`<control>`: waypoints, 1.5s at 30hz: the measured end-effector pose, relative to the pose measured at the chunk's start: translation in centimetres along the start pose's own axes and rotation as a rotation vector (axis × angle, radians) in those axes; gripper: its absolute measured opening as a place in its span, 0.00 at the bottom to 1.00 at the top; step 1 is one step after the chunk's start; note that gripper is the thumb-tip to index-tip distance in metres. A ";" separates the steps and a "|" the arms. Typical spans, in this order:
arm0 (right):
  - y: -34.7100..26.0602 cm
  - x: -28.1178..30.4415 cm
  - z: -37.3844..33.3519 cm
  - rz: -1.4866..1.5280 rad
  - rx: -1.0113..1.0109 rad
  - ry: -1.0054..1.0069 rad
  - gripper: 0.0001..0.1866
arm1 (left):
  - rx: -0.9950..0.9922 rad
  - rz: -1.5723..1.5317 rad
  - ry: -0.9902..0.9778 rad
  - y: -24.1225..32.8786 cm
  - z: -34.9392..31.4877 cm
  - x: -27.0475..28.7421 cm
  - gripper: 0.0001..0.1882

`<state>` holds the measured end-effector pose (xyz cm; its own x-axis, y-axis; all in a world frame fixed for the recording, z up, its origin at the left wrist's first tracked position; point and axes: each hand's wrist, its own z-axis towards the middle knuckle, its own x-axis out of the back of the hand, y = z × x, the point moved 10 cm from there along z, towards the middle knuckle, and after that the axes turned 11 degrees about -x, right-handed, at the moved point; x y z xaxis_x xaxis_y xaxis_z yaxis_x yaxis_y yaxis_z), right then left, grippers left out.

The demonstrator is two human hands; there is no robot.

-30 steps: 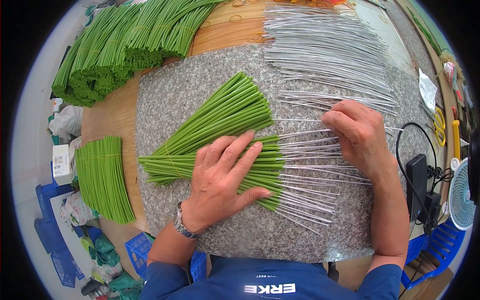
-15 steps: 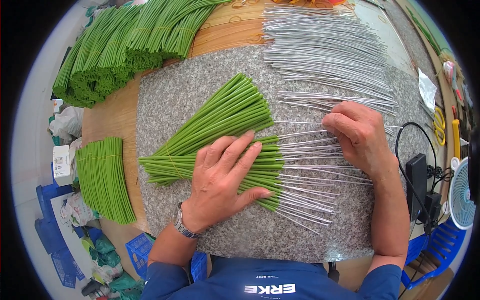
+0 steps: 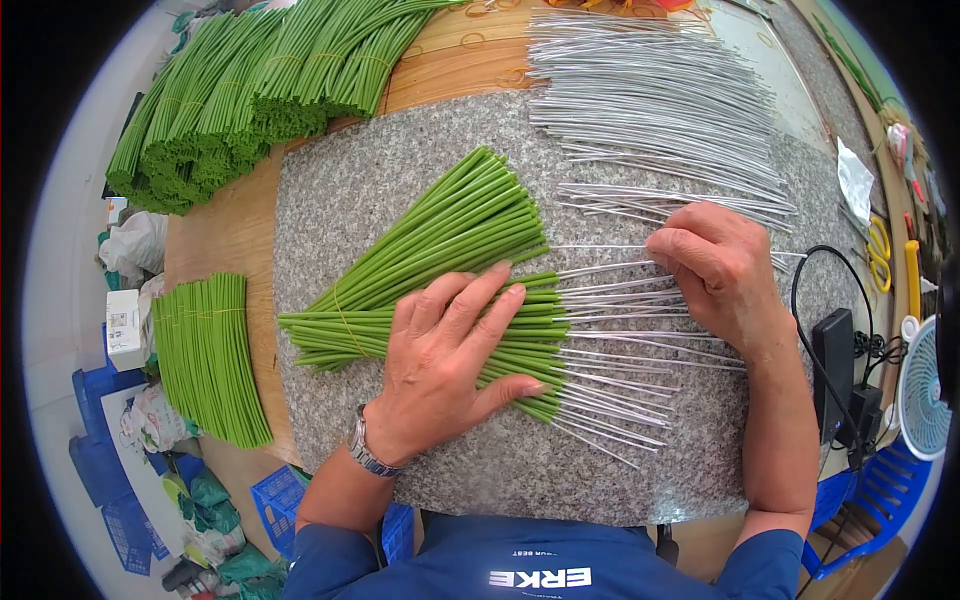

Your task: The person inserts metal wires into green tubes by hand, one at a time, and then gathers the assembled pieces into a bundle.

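A fanned bundle of green plastic stems [image 3: 450,225] lies on the grey speckled stone slab, tied by a thin band near its narrow left end. My left hand [image 3: 440,335] rests on the lower stems, fingers spread. Silvery wires [image 3: 620,300] stick out of the right ends of those lower stems; the upper ones show none. Between its thumb and forefinger, my right hand [image 3: 715,270] pinches a thin metal wire [image 3: 600,246], whose left end meets the tip of a stem by the gap in the fan. Whether that end is inside the stem is too small to tell.
Loose metal wires [image 3: 650,100] lie in a wide layer at the back right. Tied green stems are piled back left [image 3: 230,100], and another bundle [image 3: 210,360] lies at the left. On the right are a black power adapter [image 3: 833,370], yellow scissors [image 3: 879,250] and a small fan [image 3: 922,390].
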<state>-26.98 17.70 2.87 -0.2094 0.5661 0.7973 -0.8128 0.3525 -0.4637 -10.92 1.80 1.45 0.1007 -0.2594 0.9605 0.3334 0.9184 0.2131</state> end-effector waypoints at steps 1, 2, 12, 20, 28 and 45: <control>0.0 0.0 0.0 -0.003 0.002 -0.006 0.12 | -0.001 -0.001 0.000 0.0 0.0 0.0 0.46; 0.0 -0.1 0.0 -0.002 0.002 -0.005 0.12 | -0.003 0.002 0.001 0.0 0.0 0.0 0.46; -2.9 -3.0 0.1 0.035 0.093 -0.074 0.08 | -0.036 0.006 0.030 0.3 0.2 0.4 0.45; -3.0 -2.9 0.1 -0.069 0.004 -0.004 0.11 | -0.054 -0.025 0.037 0.5 0.0 0.7 0.44; 2.5 -0.9 0.8 -0.109 -0.229 0.016 0.07 | -0.058 -0.090 0.058 0.6 -0.1 0.8 0.42; -0.3 -1.6 0.4 -0.120 -0.080 -0.118 0.09 | 0.006 -0.042 0.011 0.2 -0.1 -0.1 0.45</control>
<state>-26.61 16.40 1.84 -0.1797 0.4265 0.8865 -0.7912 0.4729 -0.3879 -10.73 2.01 1.40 0.0968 -0.3013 0.9486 0.3320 0.9083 0.2546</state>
